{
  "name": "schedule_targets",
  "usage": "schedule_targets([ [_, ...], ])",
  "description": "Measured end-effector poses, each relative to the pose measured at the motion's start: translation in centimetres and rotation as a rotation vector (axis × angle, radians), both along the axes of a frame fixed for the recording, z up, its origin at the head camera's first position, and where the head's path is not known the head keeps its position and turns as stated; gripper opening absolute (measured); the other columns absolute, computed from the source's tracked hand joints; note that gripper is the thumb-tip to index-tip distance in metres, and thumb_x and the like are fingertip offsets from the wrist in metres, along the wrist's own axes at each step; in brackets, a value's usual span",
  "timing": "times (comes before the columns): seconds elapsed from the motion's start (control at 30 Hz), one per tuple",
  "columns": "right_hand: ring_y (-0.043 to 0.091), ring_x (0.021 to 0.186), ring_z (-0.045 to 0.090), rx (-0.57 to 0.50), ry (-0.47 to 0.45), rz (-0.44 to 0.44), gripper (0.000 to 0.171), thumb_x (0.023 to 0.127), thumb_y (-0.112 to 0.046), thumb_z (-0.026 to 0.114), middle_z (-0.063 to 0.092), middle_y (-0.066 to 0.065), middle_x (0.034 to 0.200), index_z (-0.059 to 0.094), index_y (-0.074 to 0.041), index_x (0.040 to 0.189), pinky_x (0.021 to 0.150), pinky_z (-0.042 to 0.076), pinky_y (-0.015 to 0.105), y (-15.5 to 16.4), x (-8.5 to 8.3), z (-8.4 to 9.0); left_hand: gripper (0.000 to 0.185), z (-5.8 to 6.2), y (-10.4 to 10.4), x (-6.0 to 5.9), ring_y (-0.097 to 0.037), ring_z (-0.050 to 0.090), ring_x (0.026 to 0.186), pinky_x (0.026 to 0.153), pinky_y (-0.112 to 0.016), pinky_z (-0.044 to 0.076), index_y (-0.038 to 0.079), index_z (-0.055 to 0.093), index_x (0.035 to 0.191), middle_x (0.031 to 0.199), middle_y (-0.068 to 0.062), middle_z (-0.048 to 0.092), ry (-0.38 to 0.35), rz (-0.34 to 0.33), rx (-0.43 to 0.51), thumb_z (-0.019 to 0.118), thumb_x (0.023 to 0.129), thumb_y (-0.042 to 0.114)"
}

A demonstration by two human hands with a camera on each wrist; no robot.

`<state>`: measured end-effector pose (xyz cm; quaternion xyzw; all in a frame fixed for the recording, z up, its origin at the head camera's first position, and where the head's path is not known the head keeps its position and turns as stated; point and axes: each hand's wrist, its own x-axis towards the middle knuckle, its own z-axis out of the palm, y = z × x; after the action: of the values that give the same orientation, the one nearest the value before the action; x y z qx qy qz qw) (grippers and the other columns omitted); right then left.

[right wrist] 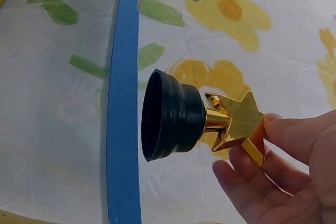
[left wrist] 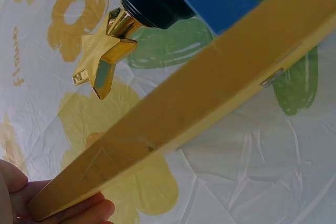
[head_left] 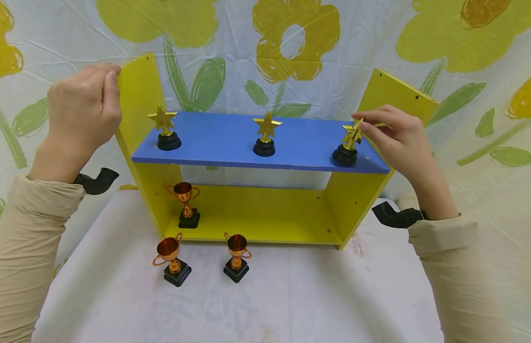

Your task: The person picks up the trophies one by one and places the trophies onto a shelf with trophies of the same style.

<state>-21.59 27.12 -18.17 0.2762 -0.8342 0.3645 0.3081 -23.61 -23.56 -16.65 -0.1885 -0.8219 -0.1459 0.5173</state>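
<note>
My right hand (head_left: pixel 396 133) pinches a gold star trophy (head_left: pixel 346 153) by its star, at the right end of the blue shelf (head_left: pixel 218 138). This trophy leans; the right wrist view shows the hollow underside of its black base (right wrist: pixel 176 116) close to the shelf edge, and whether they touch I cannot tell. My left hand (head_left: pixel 83 107) grips the top of the yellow left side panel (head_left: pixel 141 90), with fingertips (left wrist: pixel 100 211) curled round the edge in the left wrist view. Two more star trophies stand upright on the shelf, one at left (head_left: pixel 168 141), one mid-shelf (head_left: pixel 264 147).
On the yellow lower shelf (head_left: pixel 265 214) a bronze cup trophy (head_left: pixel 189 218) stands at the left. Two other cup trophies, one at left (head_left: pixel 177 272) and one nearer the middle (head_left: pixel 236 269), stand on the white-covered table (head_left: pixel 300 295). A flowered cloth (head_left: pixel 235 33) hangs behind.
</note>
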Motion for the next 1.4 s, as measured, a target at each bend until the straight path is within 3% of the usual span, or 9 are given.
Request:
schedule_targets([
  [0.27,0.009,0.092,0.057,-0.008,-0.083,-0.028,0.024,0.095,-0.003,0.063,0.065,-0.010,0.100,0.072,0.000,0.117,0.081,0.047,0.009,-0.1,-0.6,0.1,0.041,-0.1,0.0,0.0,-0.052,0.066,0.091,0.063,-0.065,0.044,-0.008,0.070,0.111,0.110,-0.022,0.071,0.011,-0.001,0.009,0.040,0.102,0.018],
  [0.77,0.010,0.096,0.057,-0.016,-0.157,-0.092,0.026,0.098,-0.013,0.062,0.064,-0.008,0.105,0.071,-0.005,0.121,0.083,0.047,0.010,0.2,-1.4,-0.3,0.041,0.0,0.1,0.1,-0.050,0.066,0.093,0.065,-0.065,0.046,-0.008,0.070,0.111,0.110,-0.022,0.070,0.003,-0.005,0.004,0.040,0.103,0.019],
  [1.4,0.010,0.092,0.056,-0.034,-0.162,-0.107,0.028,0.099,-0.014,0.060,0.061,-0.007,0.103,0.069,-0.007,0.125,0.083,0.047,0.010,0.1,-1.8,-1.1,0.042,0.1,0.1,0.3,-0.050,0.066,0.094,0.065,-0.065,0.046,-0.008,0.070,0.112,0.112,-0.022,0.070,-0.005,-0.005,0.007,0.039,0.103,0.020],
])
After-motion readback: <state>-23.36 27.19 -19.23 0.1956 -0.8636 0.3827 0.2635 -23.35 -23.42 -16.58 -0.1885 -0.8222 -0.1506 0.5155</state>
